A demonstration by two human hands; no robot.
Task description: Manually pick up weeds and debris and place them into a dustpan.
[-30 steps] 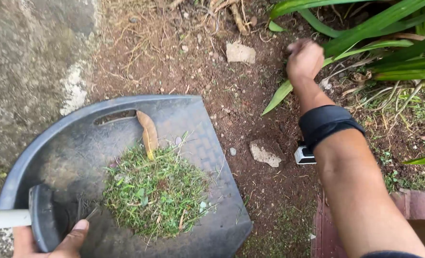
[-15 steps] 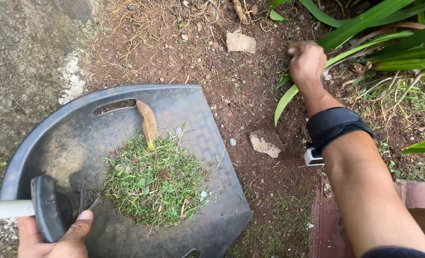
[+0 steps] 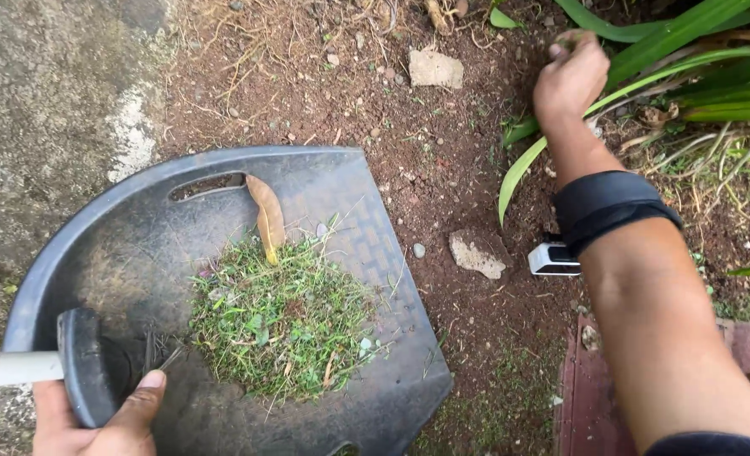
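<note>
Down at the lower left, the left hand (image 3: 105,418) is wrapped around the neck of a dark plastic dustpan (image 3: 333,194), thumb lying along the inside of the pan where the pale handle (image 3: 12,369) joins it. The dustpan rests on the ground, its rounded back wall toward the concrete (image 3: 46,101) on the left and its flat front edge toward the bare soil (image 3: 442,177). A heap of pulled weeds (image 3: 282,321) sits in the middle of the pan, reaching toward its front edge, and a long dry brown leaf (image 3: 267,215) lies at the heap's far side, near the slot in the back wall.

Up at the top right, the right hand (image 3: 571,78) is closed in a fist at the base of the long green leaves (image 3: 670,51) of a plant; what the fingers pinch cannot be made out. A black band (image 3: 607,207) circles that forearm, with a small white device (image 3: 552,259) at its near side. Two pale stones lie on the soil: one (image 3: 435,67) near the top edge, another (image 3: 476,253) between the dustpan's front edge and the right arm.
</note>
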